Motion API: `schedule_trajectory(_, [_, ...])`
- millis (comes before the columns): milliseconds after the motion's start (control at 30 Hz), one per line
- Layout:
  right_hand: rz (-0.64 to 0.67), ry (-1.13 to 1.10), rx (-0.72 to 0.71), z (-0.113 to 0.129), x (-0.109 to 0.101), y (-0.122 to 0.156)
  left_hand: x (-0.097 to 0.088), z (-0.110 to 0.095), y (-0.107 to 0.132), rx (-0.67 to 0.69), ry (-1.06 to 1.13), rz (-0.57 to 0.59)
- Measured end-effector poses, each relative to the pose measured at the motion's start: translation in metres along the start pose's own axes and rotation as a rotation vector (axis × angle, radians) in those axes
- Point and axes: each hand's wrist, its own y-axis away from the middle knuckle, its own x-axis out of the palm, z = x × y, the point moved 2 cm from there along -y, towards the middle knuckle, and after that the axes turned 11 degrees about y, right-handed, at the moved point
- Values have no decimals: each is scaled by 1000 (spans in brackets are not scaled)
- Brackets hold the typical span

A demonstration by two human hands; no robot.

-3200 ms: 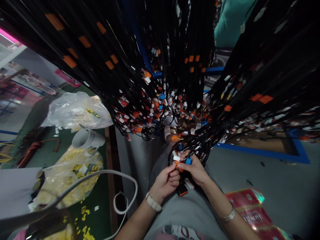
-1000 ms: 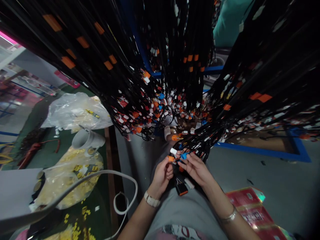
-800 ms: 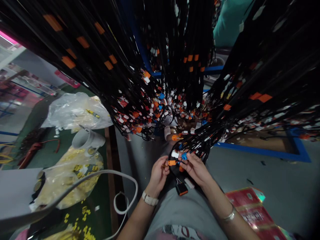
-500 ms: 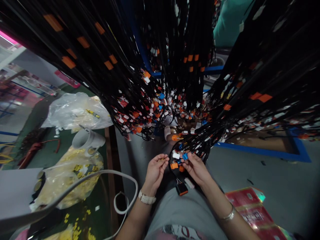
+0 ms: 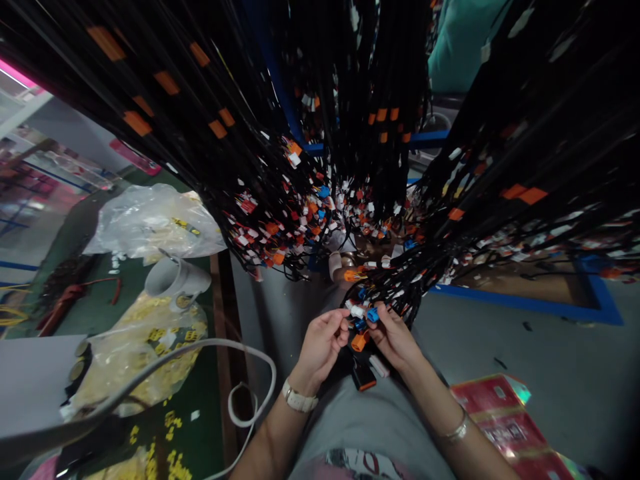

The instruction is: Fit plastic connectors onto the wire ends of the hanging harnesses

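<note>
My right hand [image 5: 395,339] pinches a blue connector [image 5: 373,314] at the end of a bundle of black wires [image 5: 397,290]. Close by on the left, my left hand [image 5: 323,347] has thumb and forefinger pressed together beside a white connector [image 5: 357,311]; what lies between those fingertips is too small to make out. An orange connector [image 5: 359,341] hangs just below, between the hands. Lower down, a black connector with an orange edge [image 5: 363,377] and a pale connector [image 5: 379,365] rest by my lap.
Thick black wire harnesses [image 5: 200,133] with many coloured connectors hang ahead. Left, a green-topped table [image 5: 200,413] bears a grey mug [image 5: 177,279], a clear plastic bag [image 5: 150,223] and a bag of yellow parts [image 5: 135,360]. A red package [image 5: 510,427] lies at lower right.
My left hand has moved right and slightly up to the white connector. The orange connector has shifted right and down. My right hand stays on the blue connector.
</note>
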Motion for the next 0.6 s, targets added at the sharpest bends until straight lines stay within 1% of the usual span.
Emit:
schedule_trajectory(133, [23,3,26,0,-4,0,5,5,0,-72,-32,51])
schedule_trajectory(233, [13,-46,37,-1,-6,-1,6,8,1,-108,-37,54])
schedule_trajectory(467, [18,-82,20,0,-4,0,4,9,-2,-85,4,41])
schedule_trajectory(600, [22,-101,23,1,-3,0,2,9,-3,-84,7,10])
